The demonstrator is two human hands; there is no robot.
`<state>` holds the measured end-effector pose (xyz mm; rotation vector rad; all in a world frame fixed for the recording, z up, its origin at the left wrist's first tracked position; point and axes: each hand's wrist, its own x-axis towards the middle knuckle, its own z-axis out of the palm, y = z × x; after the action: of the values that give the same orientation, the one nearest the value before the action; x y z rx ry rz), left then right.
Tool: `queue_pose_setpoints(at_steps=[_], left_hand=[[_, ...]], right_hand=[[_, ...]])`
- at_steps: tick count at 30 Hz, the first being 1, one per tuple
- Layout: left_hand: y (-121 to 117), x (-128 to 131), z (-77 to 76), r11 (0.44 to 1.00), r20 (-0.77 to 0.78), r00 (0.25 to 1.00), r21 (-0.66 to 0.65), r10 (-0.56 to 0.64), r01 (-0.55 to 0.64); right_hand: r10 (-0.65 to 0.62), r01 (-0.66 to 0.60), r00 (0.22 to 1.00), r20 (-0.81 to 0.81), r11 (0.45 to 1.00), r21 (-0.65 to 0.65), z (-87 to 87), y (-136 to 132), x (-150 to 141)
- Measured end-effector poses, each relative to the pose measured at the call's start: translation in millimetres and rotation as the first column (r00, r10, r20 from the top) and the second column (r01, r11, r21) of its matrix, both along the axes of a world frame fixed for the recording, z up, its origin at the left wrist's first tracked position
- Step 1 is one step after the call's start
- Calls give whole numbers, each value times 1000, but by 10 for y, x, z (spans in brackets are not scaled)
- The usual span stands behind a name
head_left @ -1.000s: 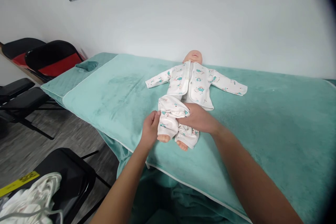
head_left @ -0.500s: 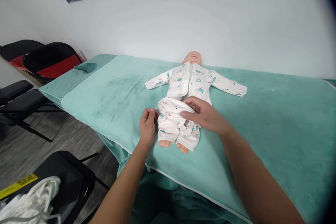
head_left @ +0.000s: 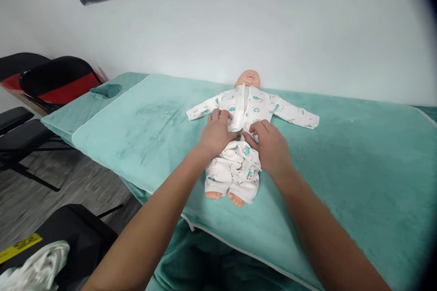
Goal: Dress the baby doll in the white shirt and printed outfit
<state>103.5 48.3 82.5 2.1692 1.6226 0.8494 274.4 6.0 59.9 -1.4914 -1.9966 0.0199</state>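
On its back lies a baby doll (head_left: 248,78) wearing a white long-sleeved baby jacket (head_left: 258,103) with small teal and red prints. Matching pants (head_left: 218,175) are bunched around its waist and hips, and the bare toes show below the cuffs. My left hand (head_left: 217,134) rests on the lower jacket front at the left, fingers apart and thumb near the hem. Across from it, my right hand (head_left: 271,145) has curled fingers and a thumb closed on the jacket's lower right edge. The jacket front is parted down the middle.
A teal plush cover (head_left: 341,177) spreads over the bed against the white wall (head_left: 307,32). Black and red folding chairs (head_left: 61,79) stand at the left. A nearer black chair (head_left: 78,227) bears white cloth (head_left: 41,266) and a yellow label (head_left: 20,248).
My left hand has moved from beside the pants up onto the jacket. The right has left the pants' waistband for the jacket hem. The waistband now sits lower and more bunched.
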Motion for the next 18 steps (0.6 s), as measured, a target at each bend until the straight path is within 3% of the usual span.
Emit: queue_pose_setpoints(at_steps=[2,4,5,7,9,10,12,13,14,16,18], left_hand=[[1,13,-12,996,51,997,66,56,-59],[53,-49,4,987,240,962,62,128,-147],[96,-109,12,979,376,909,23,178,-201],[197,-271,8,943,638,701,-136,318,-304],[276,-450,-34,861,752,441,-337,490,-381],[293,-526,-66,806,751,342,-414,565,-423],[270,-622,-132,731,733,250,-458,632,-506],[232,-635,-157,738,741,262,-431,618,-520],[180,-628,-173,781,756,314,-392,575,-487],[52,-578,-170,900,764,479,-333,432,-281],[-80,-533,-127,944,722,642,-330,257,-7]], right_hand=[[-51,49,995,-81,998,-26,25,-1,-4],[-132,117,959,-250,990,-74,91,5,88],[-187,167,923,-338,982,-87,139,9,180],[-318,316,839,-442,945,-82,253,17,463],[-494,514,771,-403,855,-66,363,23,836],[-595,592,740,-315,798,-117,403,24,1025],[-683,625,729,-47,691,-362,440,26,1319],[-656,593,754,39,653,-470,438,26,1396],[-593,532,801,79,646,-547,425,25,1413],[-400,322,916,-1,740,-591,384,14,1278],[-119,5,977,-179,846,-533,348,-12,993]])
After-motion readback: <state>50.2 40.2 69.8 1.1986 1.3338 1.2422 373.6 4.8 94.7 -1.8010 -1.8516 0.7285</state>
